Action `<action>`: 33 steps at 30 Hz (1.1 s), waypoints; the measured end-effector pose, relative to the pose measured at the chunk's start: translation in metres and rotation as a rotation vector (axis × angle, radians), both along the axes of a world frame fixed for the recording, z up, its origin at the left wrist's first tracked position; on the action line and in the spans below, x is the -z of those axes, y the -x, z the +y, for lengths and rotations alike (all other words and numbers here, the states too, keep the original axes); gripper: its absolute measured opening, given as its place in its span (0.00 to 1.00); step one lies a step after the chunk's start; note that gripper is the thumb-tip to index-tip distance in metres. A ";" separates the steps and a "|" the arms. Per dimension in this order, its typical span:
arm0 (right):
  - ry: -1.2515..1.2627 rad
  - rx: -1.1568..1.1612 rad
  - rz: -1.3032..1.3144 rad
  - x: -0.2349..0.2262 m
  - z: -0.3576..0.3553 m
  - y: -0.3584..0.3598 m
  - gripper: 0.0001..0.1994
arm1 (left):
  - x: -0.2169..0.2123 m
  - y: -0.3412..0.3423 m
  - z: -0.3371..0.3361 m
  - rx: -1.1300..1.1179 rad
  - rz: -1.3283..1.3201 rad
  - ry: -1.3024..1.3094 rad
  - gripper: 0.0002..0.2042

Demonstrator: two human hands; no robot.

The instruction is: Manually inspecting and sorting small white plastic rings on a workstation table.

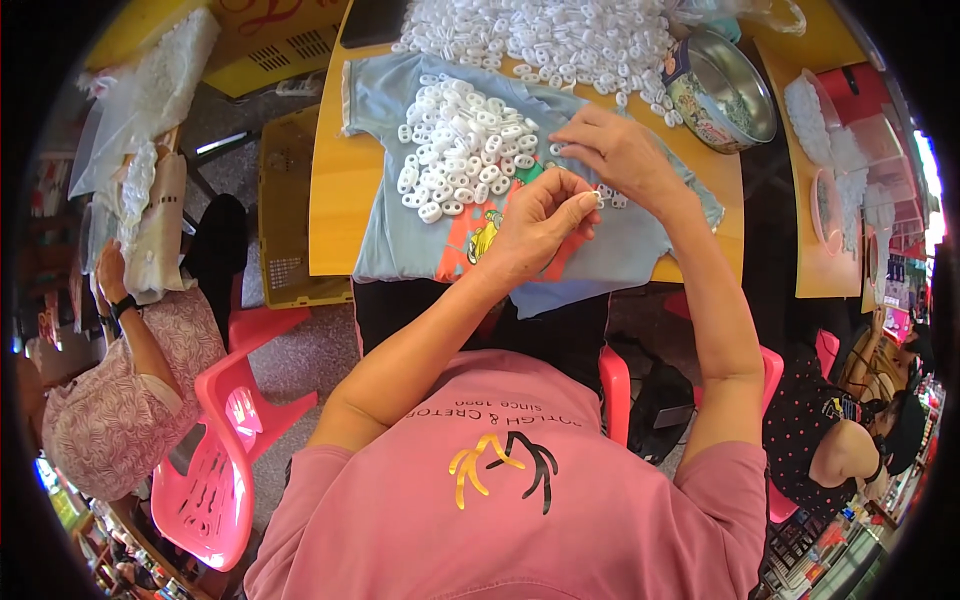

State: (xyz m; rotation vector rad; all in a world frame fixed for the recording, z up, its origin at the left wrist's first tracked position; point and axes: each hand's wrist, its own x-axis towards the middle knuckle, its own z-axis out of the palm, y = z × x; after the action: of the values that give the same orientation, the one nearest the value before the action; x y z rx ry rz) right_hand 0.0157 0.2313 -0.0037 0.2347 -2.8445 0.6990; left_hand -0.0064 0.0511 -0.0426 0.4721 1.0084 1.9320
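Note:
My left hand (545, 222) is closed, pinching a small white plastic piece (598, 199) between thumb and fingertips. Just beyond it, my right hand (622, 155) hangs over the cloth with its fingers bent inward and drawn close together. A small pale bit shows at its fingertips, too small to tell whether it is gripped. To the left of both hands lies a heap of white two-holed plastic pieces (455, 150) on a light blue T-shirt (385, 235) with a coloured print. A few more white pieces (612, 197) lie partly hidden under my right wrist.
A larger pile of white pieces (560, 40) covers the far side of the yellow table (335, 190). A round metal tin (735, 95) with small greenish bits stands at the far right. People sit on both sides; a pink chair (215, 480) stands left, near a yellow crate (290, 215).

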 end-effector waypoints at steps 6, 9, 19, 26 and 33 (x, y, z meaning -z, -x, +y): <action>0.111 0.039 0.019 0.001 0.002 -0.004 0.09 | 0.001 0.000 0.000 -0.012 0.017 -0.010 0.07; 0.445 0.312 -0.137 -0.007 -0.008 -0.018 0.09 | 0.002 0.002 -0.002 -0.072 0.002 0.009 0.08; 1.319 0.510 -0.158 -0.017 -0.034 -0.063 0.09 | -0.002 0.004 0.001 -0.111 -0.018 0.015 0.08; 1.248 0.465 -0.124 -0.020 -0.038 -0.067 0.09 | -0.004 0.003 0.001 -0.107 0.007 0.017 0.07; 1.165 0.475 -0.047 -0.021 -0.042 -0.067 0.09 | -0.004 0.002 0.001 -0.101 0.022 0.040 0.07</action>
State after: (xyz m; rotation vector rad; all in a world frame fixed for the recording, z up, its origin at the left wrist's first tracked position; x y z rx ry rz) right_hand 0.0823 0.1889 0.0168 -0.6008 -1.9162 1.9894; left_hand -0.0087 0.0517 -0.0381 0.4278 1.1025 1.9959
